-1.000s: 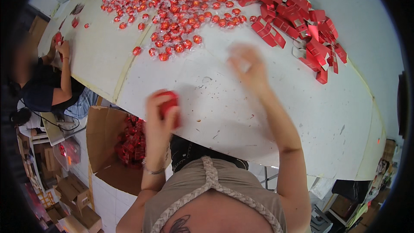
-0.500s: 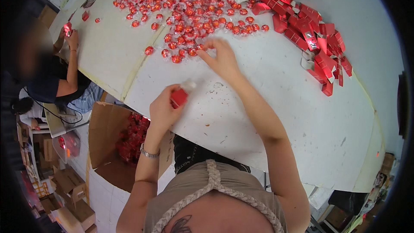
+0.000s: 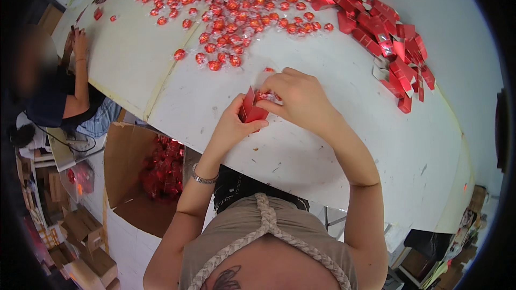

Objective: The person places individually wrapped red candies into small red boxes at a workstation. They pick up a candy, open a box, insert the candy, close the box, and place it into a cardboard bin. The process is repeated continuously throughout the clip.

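In my left hand (image 3: 228, 128) is a small red carton (image 3: 257, 114), its flap standing up and its top toward my right hand (image 3: 302, 99). My right fingers pinch a red foil-wrapped candy (image 3: 266, 95) in clear film, right at the carton's mouth. A second wrapped candy (image 3: 269, 70) shows just beyond my right knuckles; whether I hold it too, I cannot make out. Past both hands spreads a big heap of the same candies (image 3: 231, 5). The inside of the carton is hidden by my fingers.
Red cartons (image 3: 398, 48) lie piled along the table's far right. Below the table's left edge stands a large cardboard box (image 3: 124, 166) with many red cartons inside. Another person (image 3: 78, 104) works at the table's left side, near a lone red carton (image 3: 98, 13).
My right hand has come back from the heap with candy and meets the carton. My left hand has moved right and a little up, bringing the carton along.
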Demonstrator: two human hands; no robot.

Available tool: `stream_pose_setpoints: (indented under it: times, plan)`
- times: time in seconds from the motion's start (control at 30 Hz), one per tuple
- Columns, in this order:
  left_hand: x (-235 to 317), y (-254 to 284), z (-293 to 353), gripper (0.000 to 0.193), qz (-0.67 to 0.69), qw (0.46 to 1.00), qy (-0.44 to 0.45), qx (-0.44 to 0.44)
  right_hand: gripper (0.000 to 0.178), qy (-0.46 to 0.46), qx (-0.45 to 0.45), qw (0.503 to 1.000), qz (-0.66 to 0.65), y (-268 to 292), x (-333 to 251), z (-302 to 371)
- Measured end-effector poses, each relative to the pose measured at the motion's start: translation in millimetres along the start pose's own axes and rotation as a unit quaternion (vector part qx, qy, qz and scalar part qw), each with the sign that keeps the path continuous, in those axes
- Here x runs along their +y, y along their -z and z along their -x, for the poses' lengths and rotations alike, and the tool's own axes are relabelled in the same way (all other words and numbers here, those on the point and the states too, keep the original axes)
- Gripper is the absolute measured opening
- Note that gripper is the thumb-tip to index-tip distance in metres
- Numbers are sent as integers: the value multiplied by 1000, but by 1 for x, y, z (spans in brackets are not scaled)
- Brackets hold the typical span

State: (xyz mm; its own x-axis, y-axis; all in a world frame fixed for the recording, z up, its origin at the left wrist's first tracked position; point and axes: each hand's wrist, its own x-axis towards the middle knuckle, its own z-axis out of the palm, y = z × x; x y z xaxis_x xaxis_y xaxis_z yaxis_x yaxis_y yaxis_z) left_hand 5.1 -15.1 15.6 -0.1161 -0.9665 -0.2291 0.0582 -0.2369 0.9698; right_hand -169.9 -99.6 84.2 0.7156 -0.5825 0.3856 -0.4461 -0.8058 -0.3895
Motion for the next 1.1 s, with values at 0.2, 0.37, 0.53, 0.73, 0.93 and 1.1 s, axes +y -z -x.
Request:
stream_pose_setpoints:
  times: [0.2, 0.37, 0.53, 0.73, 0.93, 1.1]
  plan:
    - [-6, -18, -5, 47, 19, 999, -31, -5, 18, -106, 122, 977, -138, 0, -19, -1]
    - [-9, -22, -10, 51, 40, 998, -43, 4, 20, -133, 94, 966, -198, -7, -12, 11]
    - [-5, -37, 3, 77, 47, 993, -105, -4, 26, -16, 126, 990, 67, -8, -3, 30]
    - [-12, -39, 11, 73, -67, 987, -148, -3, 25, -114, 168, 978, -56, -18, -8, 49]
    - [-8, -50, 20, 58, -69, 981, -183, 14, 16, -252, 115, 825, -493, -47, -15, 70]
    - [-2, -59, 25, 46, -34, 984, -176, 24, 13, -284, 274, 747, -535, -57, -41, 61]
